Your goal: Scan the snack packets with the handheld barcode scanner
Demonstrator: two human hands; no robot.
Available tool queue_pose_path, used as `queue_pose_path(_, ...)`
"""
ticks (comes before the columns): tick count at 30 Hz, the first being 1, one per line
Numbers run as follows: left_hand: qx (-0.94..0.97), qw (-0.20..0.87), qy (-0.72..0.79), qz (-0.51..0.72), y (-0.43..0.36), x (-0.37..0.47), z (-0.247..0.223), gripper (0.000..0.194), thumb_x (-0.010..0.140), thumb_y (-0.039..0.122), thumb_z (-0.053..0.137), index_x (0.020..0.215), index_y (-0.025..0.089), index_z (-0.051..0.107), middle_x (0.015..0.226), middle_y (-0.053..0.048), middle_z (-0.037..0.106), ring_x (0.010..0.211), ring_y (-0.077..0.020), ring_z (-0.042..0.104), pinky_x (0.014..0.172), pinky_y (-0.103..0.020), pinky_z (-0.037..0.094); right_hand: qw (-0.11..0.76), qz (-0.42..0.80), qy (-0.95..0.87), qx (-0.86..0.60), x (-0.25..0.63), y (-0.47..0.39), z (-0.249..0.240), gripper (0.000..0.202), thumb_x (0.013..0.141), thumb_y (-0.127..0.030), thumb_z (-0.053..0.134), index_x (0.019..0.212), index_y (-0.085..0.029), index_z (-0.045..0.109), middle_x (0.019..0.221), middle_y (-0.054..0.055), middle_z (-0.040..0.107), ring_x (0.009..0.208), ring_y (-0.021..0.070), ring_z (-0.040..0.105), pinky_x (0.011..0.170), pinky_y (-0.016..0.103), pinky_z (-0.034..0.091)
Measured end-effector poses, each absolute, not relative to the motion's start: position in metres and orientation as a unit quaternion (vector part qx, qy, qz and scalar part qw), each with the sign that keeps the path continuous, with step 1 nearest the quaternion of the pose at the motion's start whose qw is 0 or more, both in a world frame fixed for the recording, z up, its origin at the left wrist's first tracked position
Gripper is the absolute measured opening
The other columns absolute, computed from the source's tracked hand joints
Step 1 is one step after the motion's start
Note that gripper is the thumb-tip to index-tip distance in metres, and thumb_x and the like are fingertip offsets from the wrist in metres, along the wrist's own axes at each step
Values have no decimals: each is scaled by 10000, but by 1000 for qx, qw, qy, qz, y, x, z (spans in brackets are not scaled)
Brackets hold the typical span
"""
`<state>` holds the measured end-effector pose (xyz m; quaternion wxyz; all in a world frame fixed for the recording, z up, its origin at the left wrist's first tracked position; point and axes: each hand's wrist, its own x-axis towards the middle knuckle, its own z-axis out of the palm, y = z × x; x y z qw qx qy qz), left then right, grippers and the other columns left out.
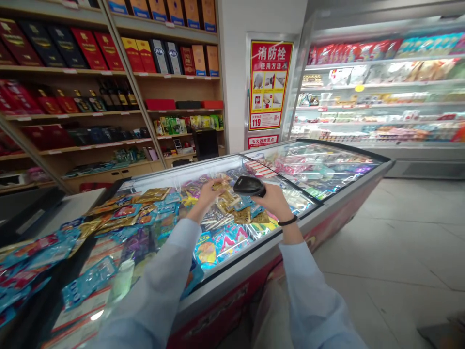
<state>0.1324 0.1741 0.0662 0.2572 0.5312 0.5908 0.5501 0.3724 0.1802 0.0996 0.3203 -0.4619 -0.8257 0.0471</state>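
My right hand [273, 199] grips a black handheld barcode scanner [249, 185], its broad head pointing left toward my other hand. My left hand [209, 195] is closed on a small gold snack packet [218, 185], partly covered by the fingers. Below and between the hands, several gold packets [242, 216] and blue packets [256, 209] lie on the glass top of a chest freezer [221, 280]. Farther left on the glass, a heap of gold packets [154, 194] and blue packets [89, 281] spreads out.
Colourful frozen goods [207, 252] show through the freezer glass. A loose pile of blue and red packets [32, 261] lies at the far left, beside a dark device [25, 208]. Shelves of boxes [89, 48] stand behind. A lit display fridge [381, 97] is at the right, above tiled floor [403, 237].
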Motion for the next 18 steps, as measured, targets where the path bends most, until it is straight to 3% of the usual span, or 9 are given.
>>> queue_pose_path(6,565,191,628,501,223,185,33,555,684,203,701,1225,176,582,1232,-121,617,819,-199,643,799,-354,510,317,48,-791,-521,408,195,75,311,743,-433,593,860,-164,696,831,115,725,827,271,667,656,291,434)
queue_pose_path(10,614,128,633,453,234,196,25,649,698,217,715,1310,182,500,1278,-121,585,1061,-260,588,930,-381,445,302,37,-778,-550,417,205,62,321,735,-451,599,863,-173,696,819,103,723,803,264,667,649,295,446)
queue_pose_path(15,613,-19,716,334,237,200,27,510,680,397,745,1144,218,635,1323,-152,528,1277,-403,358,1028,-562,270,274,34,-774,-569,419,214,53,357,747,-484,575,861,-169,701,798,104,716,796,264,671,640,293,444)
queue_pose_path(18,613,-35,728,303,235,202,26,509,668,465,743,1099,208,655,1340,-169,504,1279,-424,333,1031,-585,224,254,41,-779,-572,418,215,51,373,752,-486,562,873,-160,698,819,125,718,814,277,673,643,299,441)
